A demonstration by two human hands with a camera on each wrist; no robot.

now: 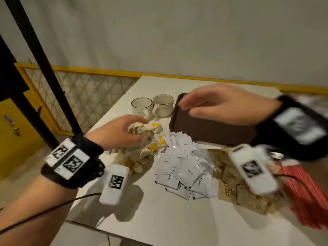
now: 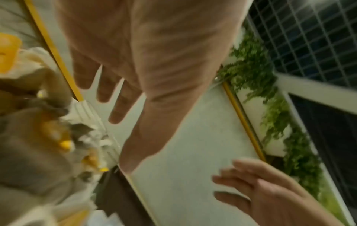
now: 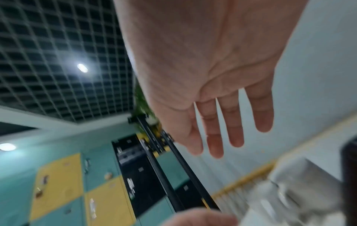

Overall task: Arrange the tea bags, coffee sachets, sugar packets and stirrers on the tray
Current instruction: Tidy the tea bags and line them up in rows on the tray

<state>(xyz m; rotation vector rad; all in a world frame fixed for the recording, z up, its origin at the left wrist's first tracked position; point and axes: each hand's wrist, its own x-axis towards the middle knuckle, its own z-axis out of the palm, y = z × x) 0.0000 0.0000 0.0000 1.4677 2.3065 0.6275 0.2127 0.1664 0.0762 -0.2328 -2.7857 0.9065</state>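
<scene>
Tea bags point(image 1: 147, 139) with yellow tags and crumpled white paper lie heaped at the left of the pale tabletop point(image 1: 159, 219), and my left hand point(image 1: 120, 132) sits on top of that heap, fingers bent down over it; through the blur I cannot tell whether they have closed on any bag, though the left wrist view shows them fairly straight. Just right of the heap lie white coffee sachets point(image 1: 184, 173) printed "Coffee", then brown paper sugar packets point(image 1: 236, 189), then red stirrers point(image 1: 305, 197) at the table's right edge. Behind the sachets rests the dark brown rectangular plastic tray point(image 1: 209, 128); no packets show on its visible part. My right hand point(image 1: 225, 105) hovers above the tray with its fingers stretched out flat and loosely spread, holding nothing. Two cream ceramic cups point(image 1: 152, 105) with brown rims stand side by side just left of the tray.
</scene>
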